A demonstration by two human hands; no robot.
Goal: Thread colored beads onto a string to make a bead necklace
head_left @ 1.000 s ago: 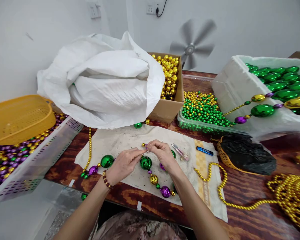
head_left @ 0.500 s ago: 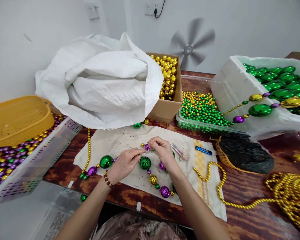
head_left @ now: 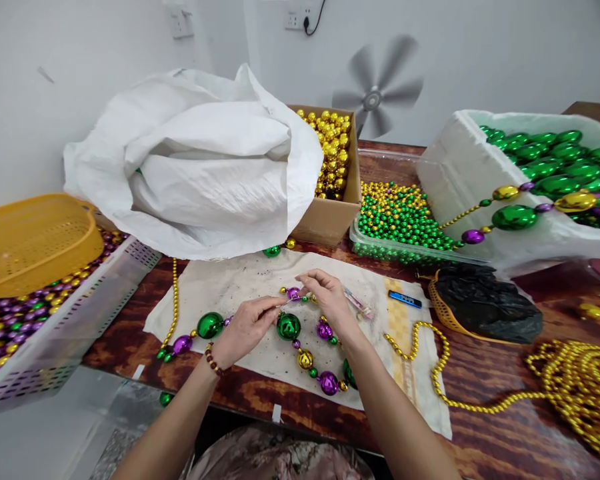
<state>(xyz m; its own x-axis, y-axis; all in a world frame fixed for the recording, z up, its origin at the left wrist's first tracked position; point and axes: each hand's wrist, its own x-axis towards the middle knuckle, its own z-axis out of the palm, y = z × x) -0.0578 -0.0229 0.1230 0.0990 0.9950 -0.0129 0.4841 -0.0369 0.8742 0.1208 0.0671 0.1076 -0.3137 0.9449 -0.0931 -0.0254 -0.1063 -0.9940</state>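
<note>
One large green bead point(head_left: 289, 327) between left hand point(head_left: 245, 330) and right hand point(head_left: 330, 303)

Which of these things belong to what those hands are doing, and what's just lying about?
In the work, it seems:
- left hand and right hand
- bead string by their fingers
- pale cloth under it

Apparently just nearby, untouched:
- blue object on the cloth
- black plastic bag
- fan
- orange basket
</note>
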